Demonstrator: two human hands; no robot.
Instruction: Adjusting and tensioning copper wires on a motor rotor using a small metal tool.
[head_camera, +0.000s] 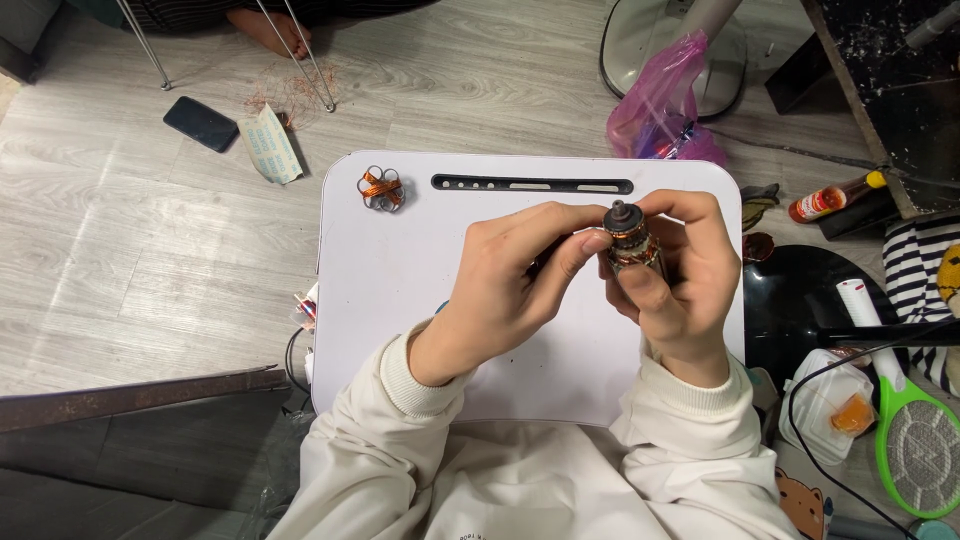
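Here a small motor rotor (630, 243) wound with copper wire sits above the white surface (400, 300), gripped in the curled fingers of the right hand (675, 280). The left hand (510, 290) pinches its side with thumb and forefinger. A second copper-wound core (382, 188) lies near the surface's far-left corner.

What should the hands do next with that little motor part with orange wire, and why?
Probably keep the right hand steady and pinch with the left hand: its fingertips already touch the small copper-wound metal motor core.
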